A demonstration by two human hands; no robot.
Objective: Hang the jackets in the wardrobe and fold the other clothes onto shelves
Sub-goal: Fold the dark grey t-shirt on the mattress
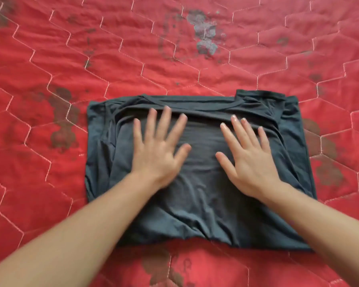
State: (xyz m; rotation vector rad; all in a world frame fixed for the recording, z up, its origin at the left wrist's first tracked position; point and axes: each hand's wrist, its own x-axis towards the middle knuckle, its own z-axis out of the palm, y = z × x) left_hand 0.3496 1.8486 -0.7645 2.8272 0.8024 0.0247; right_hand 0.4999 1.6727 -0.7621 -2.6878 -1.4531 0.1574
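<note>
While both hands, left (158, 150) and right (251, 160), press spread flat on the shirt (199, 204) mid-quilt (39, 59), uneven smoothing could bunch its folds.

- A folded shirt (199, 193) lies flat on a quilted bedspread (174, 65), near the middle of the view and toward the person.
- The shirt's neckline (195, 104) runs along its far edge, away from the person.
- The left hand (158, 150) rests flat on the shirt's left half, fingers spread and pointing away.
- The right hand (249, 160) rests flat on the right half, beside the left hand and apart from it.
- Both forearms reach in from the near edge, crossing over the shirt's near corners.
- The bedspread shows on every side of the shirt.
</note>
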